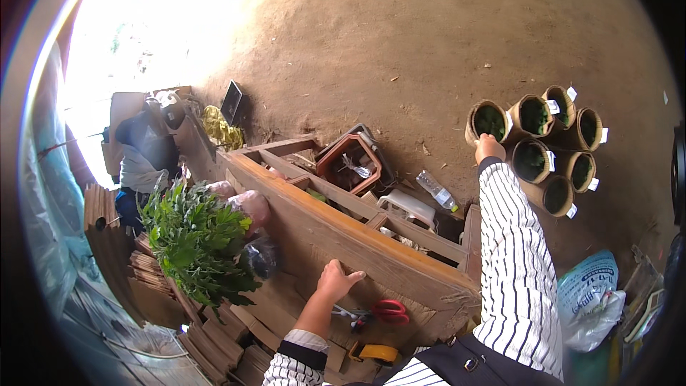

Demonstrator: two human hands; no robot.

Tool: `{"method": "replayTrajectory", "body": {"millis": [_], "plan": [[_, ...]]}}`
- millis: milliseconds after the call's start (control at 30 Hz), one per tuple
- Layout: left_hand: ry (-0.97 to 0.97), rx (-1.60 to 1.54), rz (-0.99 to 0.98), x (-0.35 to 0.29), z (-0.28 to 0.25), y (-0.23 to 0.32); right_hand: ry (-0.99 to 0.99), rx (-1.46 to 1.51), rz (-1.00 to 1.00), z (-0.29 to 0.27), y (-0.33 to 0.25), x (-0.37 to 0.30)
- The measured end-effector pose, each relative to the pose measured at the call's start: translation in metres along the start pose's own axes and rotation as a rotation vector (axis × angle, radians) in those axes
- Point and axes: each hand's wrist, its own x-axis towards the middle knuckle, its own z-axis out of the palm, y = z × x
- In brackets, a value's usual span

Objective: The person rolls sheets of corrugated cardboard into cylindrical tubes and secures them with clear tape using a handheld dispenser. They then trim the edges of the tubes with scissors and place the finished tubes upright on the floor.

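Tan cylindrical basket (471,126): right fingers (486,141) at rim, grip unclear; left fingers (332,266) loose, thumb spread, by plank (314,227).

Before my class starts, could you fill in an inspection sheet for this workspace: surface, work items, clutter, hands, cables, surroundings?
Surface: brown floor with scattered bits; compartmented wooden frame in front of the person.
Work items: seven round tan containers with white tags; green leaves in several.
Clutter: red-handled scissors, clear plastic bottle, brown planter.
Hands: right hand at the leftmost container's rim, grip unclear; left hand near the scissors, holding nothing visible.
Cables: nothing seen for certain.
Surroundings: leafy green bunch and stacked cardboard left; plastic bag right.
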Motion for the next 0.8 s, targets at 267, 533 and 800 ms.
{"method": "replayTrajectory", "body": {"millis": [267,533,800], "plan": [[-0.001,-0.002,-0.047,-0.005,-0.007,0.01,-0.02,0.086,-0.03,-0.026,-0.005,-0.027],[0.224,-0.003,0.019,-0.023,0.011,0.005,-0.182,0.175,-0.183,-0.011,0.093,-0.154],[0.045,-0.425,0.634,-0.174,0.056,-0.05,-0.611,-0.481,-0.296,0.084,0.318,-0.295]]}}
